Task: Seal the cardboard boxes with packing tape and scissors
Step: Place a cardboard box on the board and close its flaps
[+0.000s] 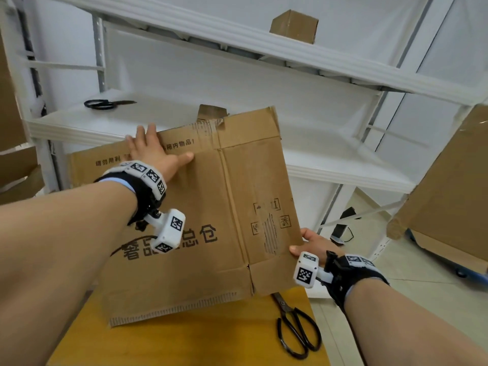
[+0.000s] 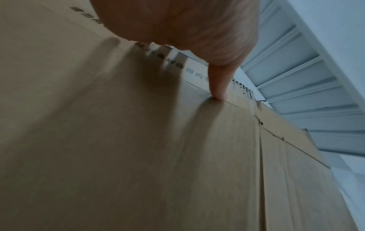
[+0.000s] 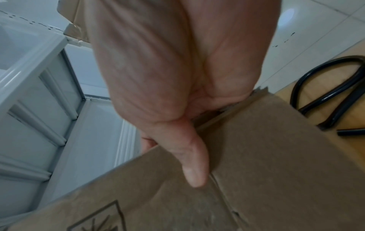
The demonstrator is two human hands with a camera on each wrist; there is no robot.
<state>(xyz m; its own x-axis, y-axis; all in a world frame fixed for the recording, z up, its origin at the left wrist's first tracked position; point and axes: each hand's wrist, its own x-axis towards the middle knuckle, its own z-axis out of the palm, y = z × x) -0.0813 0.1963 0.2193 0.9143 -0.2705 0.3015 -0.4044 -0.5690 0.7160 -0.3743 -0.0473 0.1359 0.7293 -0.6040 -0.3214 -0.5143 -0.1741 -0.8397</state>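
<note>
1. Your two bare forearms fill the near edge of the head view, each strapped with a black wrist mount carrying white marker blocks.
2. Your right hand (image 1: 314, 244) grips the near right edge of the flattened cardboard box (image 1: 200, 212): the right wrist view shows the thumb (image 3: 194, 170) lying straight on the printed face, with the other fingers wrapped behind the board, mostly hidden.
3. Your left hand (image 1: 154, 151) reaches far across the box, palm down and fingers spread flat near the far flap; the thumb points right along the fold line. The left wrist view shows the thumb tip (image 2: 219, 92) pressing on that crease. The hand is spread wide, holding nothing.
4. The box is folded flat and tilted, its near edge resting on the yellow-brown table (image 1: 184, 344), its far end raised toward the white shelving (image 1: 163, 120). Black Chinese print and handling symbols face you.
5. Black-handled scissors (image 1: 295, 328) lie on the table just beside the box's near right corner, handles toward you.
6. A second pair of scissors (image 1: 105, 103) lies on the far left shelf.
7. A small cardboard piece (image 1: 294, 26) sits on the upper shelf, and more cardboard (image 1: 449, 186) stands at the right.
</note>
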